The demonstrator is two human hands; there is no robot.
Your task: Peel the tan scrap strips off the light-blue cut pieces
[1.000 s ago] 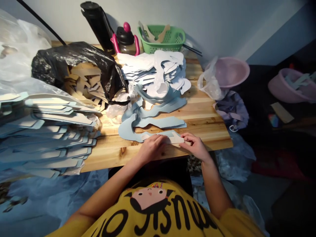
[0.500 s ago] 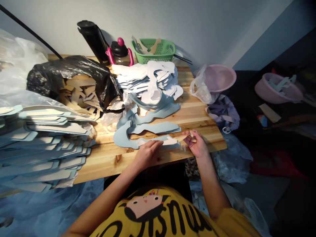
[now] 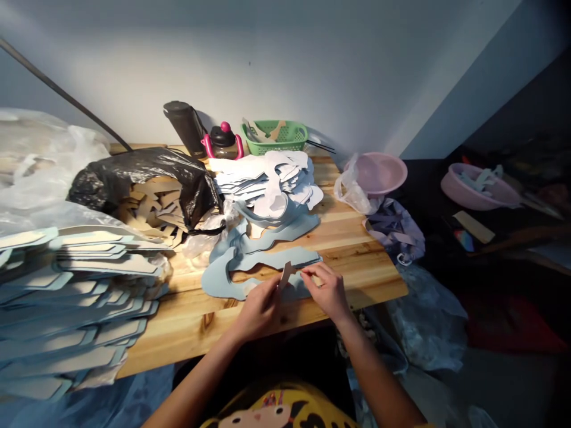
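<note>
My left hand (image 3: 259, 306) is closed on a small tan strip (image 3: 285, 276), which stands up at an angle from the thumb and fingers. Just to its right, my right hand (image 3: 329, 290) is pinched, with a small beige piece (image 3: 317, 281) partly showing between fingers and palm. Under both hands lies a curved light-blue cut-out piece (image 3: 217, 280) with a pale patch on it. More light-blue cut-outs (image 3: 276, 258) overlap behind it. Farther back rests a heap of white cut-outs (image 3: 245, 178).
On the left are stacked blue-edged pieces (image 3: 89, 303) and a black plastic bag (image 3: 147, 163) of tan strips. A black tumbler (image 3: 185, 128), a pink-handled bottle (image 3: 223, 142) and a green basket (image 3: 276, 142) line the wall. A pink basin (image 3: 383, 172) stands beyond the table's right edge.
My right hand has moved left, closer to my left hand. My left hand has lifted from lying on the blue piece and now grips a tan strip. The camera view has tilted up.
</note>
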